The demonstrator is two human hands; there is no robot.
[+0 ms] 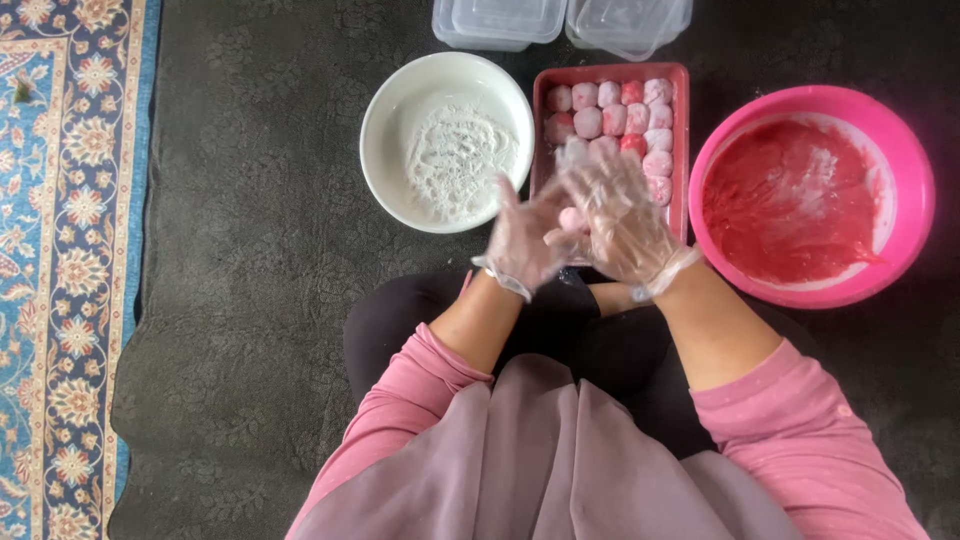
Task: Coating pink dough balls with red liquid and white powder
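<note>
Head view, looking straight down at a person sitting on a dark grey carpet [260, 250], pink sleeves, both hands in thin clear plastic gloves

Left hand [525, 240] and right hand [620, 215] are together in front of the lap, cupped against each other around a small pink dough ball [572, 218]; the ball sits between the palms, only a bit of it shows through the gloves. Left hand is closed up against the ball from the left, fingers pointing up; right hand lies over it from the right with fingers spread flat across the top, so both are pressed on the ball, not apart

Hands hover over the near end of a red rectangular tray [682, 150], which holds rows of pink and pale pink balls [615, 120] dusted white, packed touching each other, mostly at the far end and right side

Just left of the tray, a white round bowl [385, 120] with white flour spread on its bottom. Just right of the tray, a bright pink round bowl [915, 200] smeared inside with red paste and a white ring near the rim

At the top edge, two clear plastic containers [500, 22], side by side, beyond the white bowl and tray

Far left, a blue patterned rug [70, 250] lies along the carpet edge
</note>
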